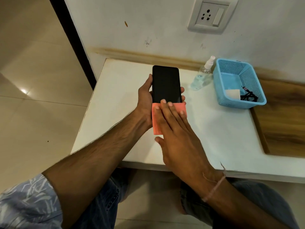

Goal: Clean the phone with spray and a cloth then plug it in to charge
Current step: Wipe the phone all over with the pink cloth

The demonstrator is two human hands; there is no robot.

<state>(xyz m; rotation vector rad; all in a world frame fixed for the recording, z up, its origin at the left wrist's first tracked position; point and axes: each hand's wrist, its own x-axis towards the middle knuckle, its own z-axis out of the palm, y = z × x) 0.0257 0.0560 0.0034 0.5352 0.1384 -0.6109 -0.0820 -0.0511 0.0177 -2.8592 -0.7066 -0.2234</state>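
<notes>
A black phone [165, 83] is held screen-up above the white table [222, 129]. My left hand [145, 100] grips it from beneath, thumb on its left edge and fingertips curled over its right edge. A pink cloth [156, 119] lies over the phone's lower end. My right hand [176, 128] presses flat on the cloth with straight fingers, their tips reaching onto the screen. A clear spray bottle [202, 75] with a white nozzle stands at the back of the table, apart from both hands.
A blue perforated basket [247, 70] right of the bottle holds a white charger block [232, 94] and a black cable [249, 96]. A wall socket with switch [211, 15] is above on the white wall. Wood panelling lies to the right, tiled floor to the left.
</notes>
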